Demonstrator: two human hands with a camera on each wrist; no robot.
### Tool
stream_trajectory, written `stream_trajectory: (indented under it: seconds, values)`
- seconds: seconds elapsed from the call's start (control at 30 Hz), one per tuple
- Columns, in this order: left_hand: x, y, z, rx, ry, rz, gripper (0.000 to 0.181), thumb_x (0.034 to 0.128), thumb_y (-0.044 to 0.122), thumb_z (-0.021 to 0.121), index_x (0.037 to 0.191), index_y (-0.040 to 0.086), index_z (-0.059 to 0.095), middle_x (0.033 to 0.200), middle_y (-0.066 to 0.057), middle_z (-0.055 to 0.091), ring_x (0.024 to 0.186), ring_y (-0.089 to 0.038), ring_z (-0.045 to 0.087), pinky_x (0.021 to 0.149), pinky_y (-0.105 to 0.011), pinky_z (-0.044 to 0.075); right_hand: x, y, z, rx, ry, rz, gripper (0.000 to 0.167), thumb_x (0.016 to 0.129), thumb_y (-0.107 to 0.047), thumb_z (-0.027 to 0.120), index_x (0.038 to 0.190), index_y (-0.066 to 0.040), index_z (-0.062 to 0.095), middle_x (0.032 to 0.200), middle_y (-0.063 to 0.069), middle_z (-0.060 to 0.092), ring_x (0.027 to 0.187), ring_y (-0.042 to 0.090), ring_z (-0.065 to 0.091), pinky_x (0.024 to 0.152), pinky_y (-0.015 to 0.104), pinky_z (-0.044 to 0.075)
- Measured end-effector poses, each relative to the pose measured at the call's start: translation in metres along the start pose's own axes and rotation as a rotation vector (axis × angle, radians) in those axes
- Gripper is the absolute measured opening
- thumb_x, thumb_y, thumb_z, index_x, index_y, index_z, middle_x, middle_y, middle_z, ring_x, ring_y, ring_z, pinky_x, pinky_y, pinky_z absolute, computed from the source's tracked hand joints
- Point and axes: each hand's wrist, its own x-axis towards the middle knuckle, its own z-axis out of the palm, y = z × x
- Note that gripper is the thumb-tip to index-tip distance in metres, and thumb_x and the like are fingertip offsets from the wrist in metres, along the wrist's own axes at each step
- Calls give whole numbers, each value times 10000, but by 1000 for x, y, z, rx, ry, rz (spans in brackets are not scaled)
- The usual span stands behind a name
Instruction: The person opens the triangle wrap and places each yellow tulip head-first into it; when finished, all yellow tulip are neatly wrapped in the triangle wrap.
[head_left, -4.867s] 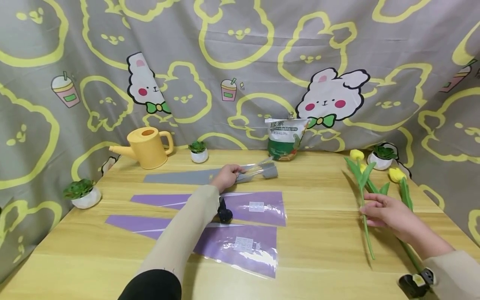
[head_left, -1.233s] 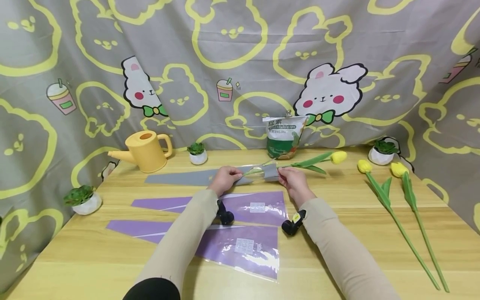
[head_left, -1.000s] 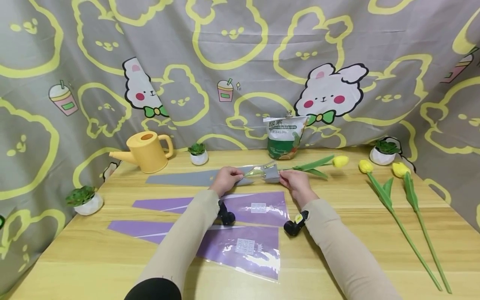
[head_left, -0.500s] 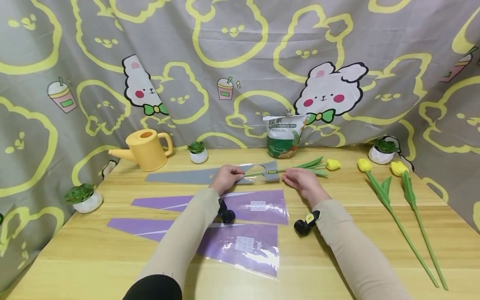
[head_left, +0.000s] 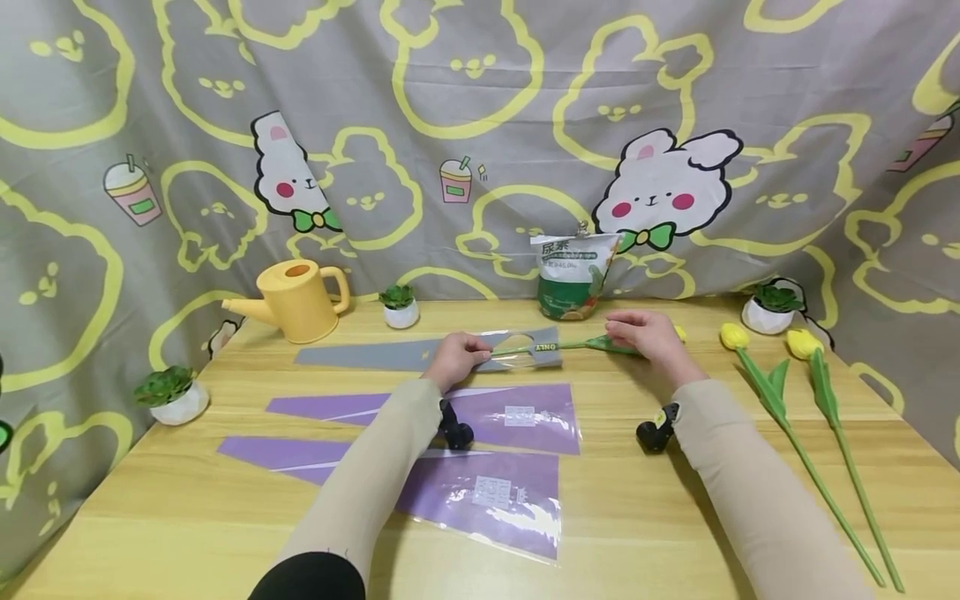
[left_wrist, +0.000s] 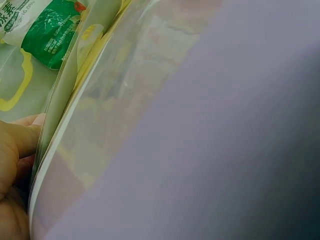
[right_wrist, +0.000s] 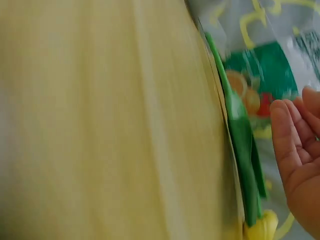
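Note:
In the head view my left hand (head_left: 455, 360) pinches at the middle of a flat grey flower sleeve (head_left: 367, 354) with clear film and an "ONLY" band. A yellow tulip (head_left: 611, 343) lies with its stem running into the sleeve up to my left fingertips; whether they also grip the stem is hidden. My right hand (head_left: 645, 337) hovers over the tulip's leaves, covering most of the bloom. In the right wrist view, its fingers are fairly straight and apart from the tulip (right_wrist: 242, 155). The left wrist view has part of my left hand (left_wrist: 15, 170) beside film.
Two purple sleeves (head_left: 517, 421) lie nearer me. Two yellow tulips (head_left: 780, 408) lie at right. Along the back stand a yellow watering can (head_left: 300, 304), a small potted succulent (head_left: 401, 308), a white-green bag (head_left: 573, 279) and another succulent (head_left: 768, 310). One more succulent (head_left: 176, 398) stands left.
A tulip, held at right earlier, now has its stem inside the grey sleeve. My right hand let go of it and moved right over its leaves; my left hand stayed.

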Motion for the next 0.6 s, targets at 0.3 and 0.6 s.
stream_trajectory:
  seconds: [0.3, 0.6]
  values:
    - [1, 1, 0, 19, 12, 2, 102, 856, 156, 662, 875, 69, 712, 965, -67, 668, 899, -213, 587, 829, -340, 453, 9, 20, -26, -374, 98, -125, 521, 935, -374, 513, 1293, 6, 506, 1269, 209, 539, 1110, 233, 509, 892, 283, 405]
    - [2, -3, 3, 25, 24, -9, 93, 872, 146, 640, 835, 70, 680, 882, -62, 650, 814, -194, 559, 782, -330, 441, 17, 23, -36, -613, -2, -194, 506, 933, -301, 545, 1310, 28, 474, 1296, 252, 494, 1203, 424, 426, 1000, 517, 325]
